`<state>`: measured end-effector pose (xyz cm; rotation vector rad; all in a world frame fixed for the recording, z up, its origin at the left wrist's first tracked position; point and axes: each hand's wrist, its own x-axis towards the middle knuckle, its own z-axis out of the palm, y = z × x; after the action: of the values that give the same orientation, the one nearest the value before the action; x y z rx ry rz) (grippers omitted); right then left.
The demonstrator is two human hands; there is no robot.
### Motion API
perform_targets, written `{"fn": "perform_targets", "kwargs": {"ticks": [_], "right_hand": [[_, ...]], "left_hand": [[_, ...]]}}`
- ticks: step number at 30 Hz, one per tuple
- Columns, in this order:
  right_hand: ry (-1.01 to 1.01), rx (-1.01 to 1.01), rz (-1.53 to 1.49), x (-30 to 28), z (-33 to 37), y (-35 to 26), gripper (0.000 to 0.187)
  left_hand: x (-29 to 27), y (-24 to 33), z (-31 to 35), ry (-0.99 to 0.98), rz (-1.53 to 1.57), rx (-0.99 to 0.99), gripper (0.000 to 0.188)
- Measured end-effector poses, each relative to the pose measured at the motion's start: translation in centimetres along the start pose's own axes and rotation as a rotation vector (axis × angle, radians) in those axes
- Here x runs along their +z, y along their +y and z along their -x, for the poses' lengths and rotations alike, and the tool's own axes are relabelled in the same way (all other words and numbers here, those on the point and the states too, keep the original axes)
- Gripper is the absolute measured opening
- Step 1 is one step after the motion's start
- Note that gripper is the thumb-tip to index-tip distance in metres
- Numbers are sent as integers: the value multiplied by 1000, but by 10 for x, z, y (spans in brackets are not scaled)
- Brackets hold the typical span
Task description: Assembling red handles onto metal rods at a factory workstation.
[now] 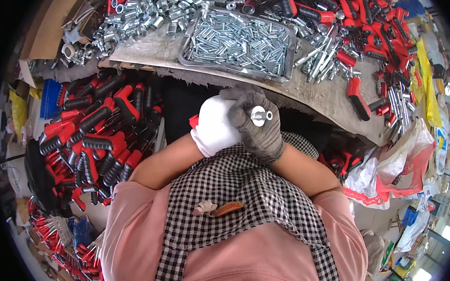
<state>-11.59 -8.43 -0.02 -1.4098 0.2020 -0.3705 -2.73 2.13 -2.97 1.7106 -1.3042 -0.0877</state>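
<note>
My left hand [217, 123], in a white glove, is closed in front of my apron. A small red end [194, 122] shows at its outer edge, like part of a red handle; the rest is hidden in the glove. Pressed against it on the right, my right hand [263, 133] in a dark grey glove has its fingers wrapped round a shiny metal sleeve [258, 116]. A narrower hollow tip [269, 115] sticks out of that sleeve. Whether the red end and the sleeve belong to one piece is hidden by the gloves.
Ahead on the worktable, a metal tray [182, 55] holds many short steel pins. Metal sleeves [145, 14] lie heaped behind it, with red-and-black handles [377, 23] at right. More such handles [98, 127] fill the space at my left. White-and-red plastic bags [396, 166] hang at right.
</note>
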Motion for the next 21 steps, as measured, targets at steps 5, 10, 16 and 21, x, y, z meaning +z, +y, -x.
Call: {"fn": "perform_targets", "kwargs": {"ticks": [5,10,16,21], "right_hand": [[-293,-170,362,-44,6,19,82],[-240,623,-453,-95,28,42,96],[-187,769,-877,-149,64,30,75],[390,893,-773,-159,79,92,42]], "left_hand": [[-42,7,-16,-142,463,-263,14],[-49,-6,-36,-14,1399,256,22],[50,-58,31,208,1533,-495,30],[174,-116,43,314,2008,-1528,40]]}}
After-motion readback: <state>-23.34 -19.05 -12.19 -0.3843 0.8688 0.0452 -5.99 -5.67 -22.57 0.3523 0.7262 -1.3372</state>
